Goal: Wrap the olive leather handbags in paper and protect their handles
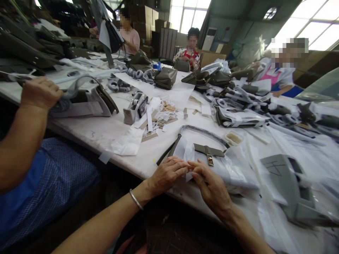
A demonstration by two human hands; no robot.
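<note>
A dark olive handbag (209, 150) with a gold clasp lies in front of me on the table, its body covered in thin white wrapping paper (225, 169) and its handle wrapped too. At the bag's near left edge, my left hand (169, 173) rests with its fingers together on the wrapping. My right hand (212, 183) is bent over the same edge, thumb and fingers closed on the wrapping. The fingertips of both hands meet, and a small loose flap of the sheet shows below them. What lies under the fingers is hidden.
Paper and cardboard scraps (164, 116) lie beyond the bag, near a small tray (233, 138). A grey bag-shaped form (288, 187) is on the right. A co-worker's arm (29, 127) reaches in at left beside another wrapped bag (90, 102). Several people sit across the table.
</note>
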